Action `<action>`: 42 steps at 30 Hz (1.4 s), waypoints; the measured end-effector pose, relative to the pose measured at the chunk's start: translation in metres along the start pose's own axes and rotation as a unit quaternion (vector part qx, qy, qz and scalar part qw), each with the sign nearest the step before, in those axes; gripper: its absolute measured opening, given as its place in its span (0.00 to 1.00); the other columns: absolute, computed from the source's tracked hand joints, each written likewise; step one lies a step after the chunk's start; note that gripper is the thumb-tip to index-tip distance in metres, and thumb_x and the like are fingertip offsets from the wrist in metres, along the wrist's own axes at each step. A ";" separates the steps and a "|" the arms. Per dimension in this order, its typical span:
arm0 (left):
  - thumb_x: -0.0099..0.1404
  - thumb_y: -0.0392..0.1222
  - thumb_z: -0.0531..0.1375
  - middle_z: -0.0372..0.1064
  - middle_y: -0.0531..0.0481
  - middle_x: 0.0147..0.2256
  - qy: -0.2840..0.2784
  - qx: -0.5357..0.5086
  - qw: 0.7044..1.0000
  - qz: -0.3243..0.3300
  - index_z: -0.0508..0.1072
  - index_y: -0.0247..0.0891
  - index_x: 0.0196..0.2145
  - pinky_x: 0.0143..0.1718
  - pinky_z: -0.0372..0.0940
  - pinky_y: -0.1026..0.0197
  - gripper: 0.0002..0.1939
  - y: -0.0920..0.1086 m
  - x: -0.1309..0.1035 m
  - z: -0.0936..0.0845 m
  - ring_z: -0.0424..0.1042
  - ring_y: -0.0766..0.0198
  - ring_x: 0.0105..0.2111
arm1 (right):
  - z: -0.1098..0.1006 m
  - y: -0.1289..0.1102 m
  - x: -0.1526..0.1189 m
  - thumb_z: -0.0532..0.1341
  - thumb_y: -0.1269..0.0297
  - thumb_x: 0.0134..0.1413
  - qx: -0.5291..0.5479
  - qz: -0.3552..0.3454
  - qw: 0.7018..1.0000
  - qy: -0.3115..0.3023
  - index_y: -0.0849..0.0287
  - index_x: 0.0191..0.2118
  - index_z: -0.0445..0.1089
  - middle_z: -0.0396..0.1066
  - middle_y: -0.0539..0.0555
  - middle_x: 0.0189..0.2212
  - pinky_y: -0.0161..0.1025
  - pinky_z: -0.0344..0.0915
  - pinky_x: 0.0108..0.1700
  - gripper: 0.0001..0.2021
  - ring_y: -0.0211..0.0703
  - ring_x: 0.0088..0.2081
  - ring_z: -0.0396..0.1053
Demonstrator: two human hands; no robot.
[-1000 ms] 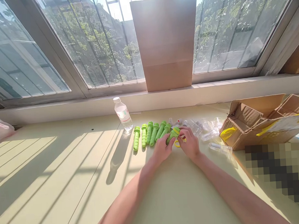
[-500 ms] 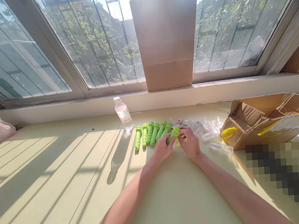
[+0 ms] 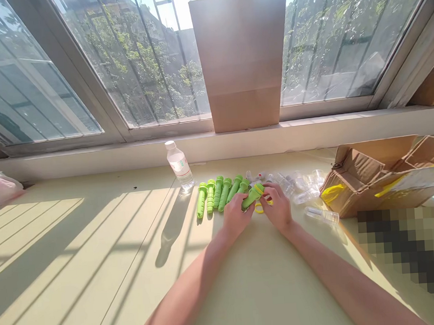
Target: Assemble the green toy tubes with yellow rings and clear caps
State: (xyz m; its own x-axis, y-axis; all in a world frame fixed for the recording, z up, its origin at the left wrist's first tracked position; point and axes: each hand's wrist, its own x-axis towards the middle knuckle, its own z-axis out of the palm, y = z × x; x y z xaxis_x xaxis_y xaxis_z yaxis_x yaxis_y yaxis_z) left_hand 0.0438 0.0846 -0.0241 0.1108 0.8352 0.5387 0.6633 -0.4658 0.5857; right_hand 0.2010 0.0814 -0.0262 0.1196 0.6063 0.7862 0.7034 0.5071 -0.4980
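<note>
My left hand (image 3: 238, 214) is closed around a green ridged plastic tube (image 3: 255, 194), which lies slanted with its wider, yellow-green ringed end up and to the right. At that ringed end my right hand (image 3: 277, 208) is closed, thumb and fingers bent against the tube. Its fingertips are partly hidden. Just below, between the two hands, a yellow ring (image 3: 259, 208) shows in part. Several similar green tubes (image 3: 201, 201) lie side by side to the left of my hands, their wider ends toward the window.
Clear plastic cups or tubes (image 3: 321, 215) lie scattered to the right. Beyond them stands an open cardboard box (image 3: 380, 182) with yellow tape. A water bottle (image 3: 179, 166) stands behind the row's left end. A cardboard sheet (image 3: 242, 67) leans on the window; a plastic bag (image 3: 0, 189) sits far left.
The held green tube has shifted slightly to the right and tilted a little, and my left hand has turned with it. My right hand stays at the ringed end.
</note>
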 end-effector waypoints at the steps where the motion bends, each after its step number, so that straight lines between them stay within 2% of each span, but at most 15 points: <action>1: 0.64 0.46 0.63 0.77 0.49 0.37 0.002 0.010 1.000 0.002 0.74 0.43 0.43 0.36 0.70 0.58 0.10 0.000 0.000 0.000 0.76 0.59 0.35 | 0.000 0.000 0.000 0.56 0.64 0.61 0.000 0.003 1.000 -0.001 0.54 0.34 0.64 0.75 0.53 0.44 0.36 0.71 0.29 0.04 0.37 0.30 0.73; 7: 0.67 0.49 0.61 0.78 0.48 0.43 0.011 0.018 1.000 0.012 0.76 0.44 0.47 0.39 0.71 0.57 0.13 -0.001 0.000 0.001 0.77 0.57 0.39 | 0.001 -0.001 0.000 0.57 0.64 0.62 -0.005 -0.005 1.000 0.015 0.54 0.34 0.66 0.75 0.54 0.44 0.36 0.72 0.30 0.05 0.38 0.31 0.74; 14: 0.68 0.53 0.59 0.79 0.48 0.36 -0.009 0.032 0.999 -0.005 0.76 0.43 0.48 0.34 0.70 0.58 0.16 -0.001 -0.001 0.000 0.77 0.58 0.30 | 0.002 -0.002 0.000 0.56 0.62 0.63 -0.030 -0.006 0.999 0.010 0.54 0.35 0.68 0.76 0.55 0.44 0.36 0.72 0.29 0.06 0.38 0.31 0.74; 19: 0.68 0.53 0.59 0.79 0.49 0.35 -0.017 0.013 1.000 -0.003 0.75 0.42 0.47 0.33 0.69 0.58 0.16 -0.001 0.000 -0.001 0.76 0.59 0.29 | 0.001 -0.003 0.001 0.56 0.62 0.63 -0.018 -0.007 1.000 0.009 0.54 0.34 0.67 0.75 0.56 0.45 0.37 0.72 0.29 0.06 0.38 0.30 0.74; 25: 0.68 0.51 0.58 0.78 0.50 0.34 -0.036 -0.013 0.999 -0.019 0.75 0.44 0.46 0.33 0.69 0.58 0.13 0.001 0.001 -0.005 0.75 0.60 0.29 | 0.000 -0.002 0.000 0.56 0.62 0.63 -0.006 -0.003 1.000 0.008 0.54 0.38 0.70 0.74 0.56 0.46 0.37 0.73 0.29 0.06 0.38 0.31 0.75; 42: 0.71 0.50 0.54 0.76 0.51 0.31 -0.066 -0.041 0.997 -0.009 0.73 0.44 0.45 0.32 0.69 0.59 0.13 0.002 0.003 -0.008 0.74 0.61 0.27 | -0.004 -0.001 0.002 0.58 0.62 0.64 0.030 -0.024 0.999 0.020 0.55 0.37 0.72 0.76 0.57 0.46 0.37 0.75 0.30 0.07 0.38 0.31 0.76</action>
State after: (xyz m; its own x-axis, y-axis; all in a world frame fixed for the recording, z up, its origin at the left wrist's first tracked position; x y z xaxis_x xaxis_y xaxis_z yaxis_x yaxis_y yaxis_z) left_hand 0.0396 0.0839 -0.0161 0.1982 0.8726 0.4464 0.6043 -0.4674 0.6453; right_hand 0.2032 0.0798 -0.0229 0.1164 0.5561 0.8229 0.6657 0.5712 -0.4802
